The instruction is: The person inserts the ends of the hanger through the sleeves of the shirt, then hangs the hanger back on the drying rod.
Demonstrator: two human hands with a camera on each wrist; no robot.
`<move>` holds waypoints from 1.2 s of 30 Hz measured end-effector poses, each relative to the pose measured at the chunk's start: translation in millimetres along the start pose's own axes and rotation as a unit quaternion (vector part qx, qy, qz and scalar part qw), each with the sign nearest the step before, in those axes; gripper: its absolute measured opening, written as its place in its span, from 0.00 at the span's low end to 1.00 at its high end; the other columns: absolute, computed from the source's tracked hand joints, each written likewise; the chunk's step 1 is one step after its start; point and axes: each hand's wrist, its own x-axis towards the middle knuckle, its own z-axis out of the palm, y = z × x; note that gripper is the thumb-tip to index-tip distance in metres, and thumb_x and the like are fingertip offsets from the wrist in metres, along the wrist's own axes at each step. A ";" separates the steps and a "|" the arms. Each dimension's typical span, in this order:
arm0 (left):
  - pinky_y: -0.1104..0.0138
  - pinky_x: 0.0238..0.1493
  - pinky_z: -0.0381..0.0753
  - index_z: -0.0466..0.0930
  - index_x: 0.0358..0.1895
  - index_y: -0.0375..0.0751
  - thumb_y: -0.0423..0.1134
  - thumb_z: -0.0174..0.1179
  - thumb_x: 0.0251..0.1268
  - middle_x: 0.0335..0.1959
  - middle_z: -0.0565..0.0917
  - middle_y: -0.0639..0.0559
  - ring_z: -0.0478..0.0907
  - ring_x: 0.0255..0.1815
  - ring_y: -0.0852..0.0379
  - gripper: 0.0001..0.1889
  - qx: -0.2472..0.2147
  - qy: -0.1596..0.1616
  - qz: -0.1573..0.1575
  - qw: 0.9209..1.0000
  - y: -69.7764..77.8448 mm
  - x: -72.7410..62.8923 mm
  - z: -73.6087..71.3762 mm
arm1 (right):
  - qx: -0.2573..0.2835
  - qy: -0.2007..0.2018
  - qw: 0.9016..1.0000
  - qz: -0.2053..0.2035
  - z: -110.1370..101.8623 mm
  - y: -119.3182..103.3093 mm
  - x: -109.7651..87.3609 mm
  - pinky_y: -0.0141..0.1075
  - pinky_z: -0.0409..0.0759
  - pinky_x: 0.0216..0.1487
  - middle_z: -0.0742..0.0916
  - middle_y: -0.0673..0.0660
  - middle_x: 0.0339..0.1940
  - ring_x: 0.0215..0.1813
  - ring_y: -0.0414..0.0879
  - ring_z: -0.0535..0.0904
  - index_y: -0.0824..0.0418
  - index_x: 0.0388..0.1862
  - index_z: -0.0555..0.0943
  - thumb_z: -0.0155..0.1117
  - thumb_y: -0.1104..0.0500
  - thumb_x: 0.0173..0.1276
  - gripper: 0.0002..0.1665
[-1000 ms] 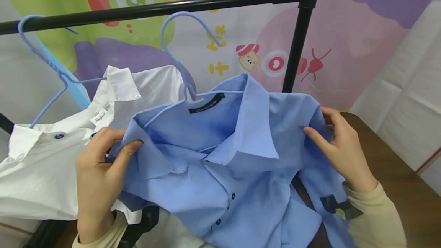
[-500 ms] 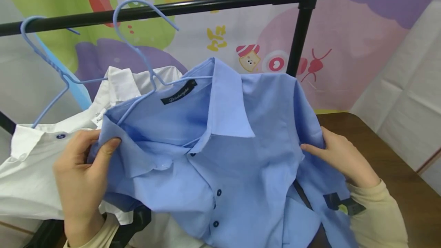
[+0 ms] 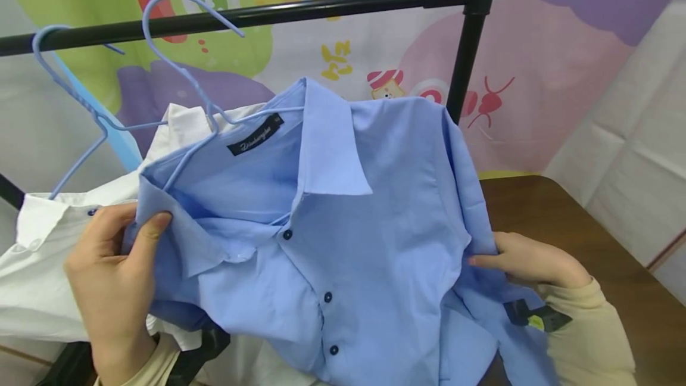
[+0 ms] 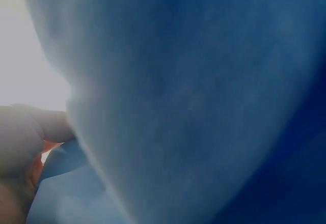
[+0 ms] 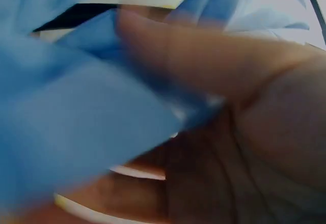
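A light blue button-up shirt [image 3: 386, 219] hangs on a blue wire hanger [image 3: 186, 73], its collar spread and black label showing. My left hand [image 3: 115, 279] pinches the shirt by its left collar side, thumb in front. In the left wrist view, blue cloth [image 4: 178, 102] covers most of the frame. My right hand [image 3: 527, 261] holds the sleeve [image 3: 471, 189] at the right, between thumb and fingers. Blurred in the right wrist view, the sleeve passes between the thumb [image 5: 204, 56] and fingers. The hanger's hook rises in front of the rail; whether it touches is unclear.
A black rail [image 3: 343, 8] crosses the top and joins an upright post [image 3: 466, 58]. Left of the blue shirt hangs a white shirt [image 3: 48, 290] on another blue hanger [image 3: 69, 91]. A brown wooden tabletop [image 3: 605, 267] lies at the right, before a cartoon-print backdrop [image 3: 396, 40].
The blue shirt and hanger have moved left and up, the hook now crossing the rail. My left hand has gone left with them; my right hand has slid down the sleeve.
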 end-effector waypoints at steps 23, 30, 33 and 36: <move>0.80 0.28 0.57 0.83 0.33 0.28 0.35 0.69 0.46 0.23 0.69 0.76 0.61 0.23 0.75 0.13 0.151 0.077 -0.005 0.985 2.2 0.4 -14.4 | 0.322 0.035 0.931 -0.168 23.7 -39.2 -7.5 0.34 0.73 0.51 0.64 0.61 0.60 0.56 0.39 0.70 0.66 0.67 0.43 0.39 0.56 0.74 0.30; 0.80 0.29 0.53 0.84 0.31 0.29 0.40 0.69 0.47 0.23 0.66 0.83 0.58 0.24 0.80 0.14 0.198 0.102 0.009 0.975 2.2 1.3 -10.6 | 0.226 0.096 0.961 -0.125 45.2 -73.8 -0.6 0.38 0.63 0.60 0.64 0.60 0.62 0.62 0.50 0.61 0.64 0.68 0.50 0.44 0.51 0.72 0.32; 0.80 0.29 0.53 0.84 0.31 0.31 0.41 0.69 0.47 0.23 0.65 0.83 0.58 0.24 0.81 0.14 0.208 0.117 0.008 0.971 2.2 1.7 -7.7 | 0.238 0.098 0.959 -0.120 53.4 -83.3 12.2 0.43 0.61 0.61 0.65 0.61 0.61 0.63 0.52 0.60 0.66 0.67 0.52 0.43 0.49 0.72 0.32; 0.81 0.30 0.53 0.85 0.30 0.32 0.41 0.69 0.47 0.22 0.64 0.83 0.58 0.24 0.83 0.14 0.216 0.144 0.003 0.966 2.0 2.2 -5.4 | 0.260 0.098 0.952 -0.131 58.2 -93.8 26.4 0.40 0.64 0.58 0.69 0.61 0.54 0.57 0.49 0.65 0.69 0.62 0.56 0.43 0.51 0.73 0.28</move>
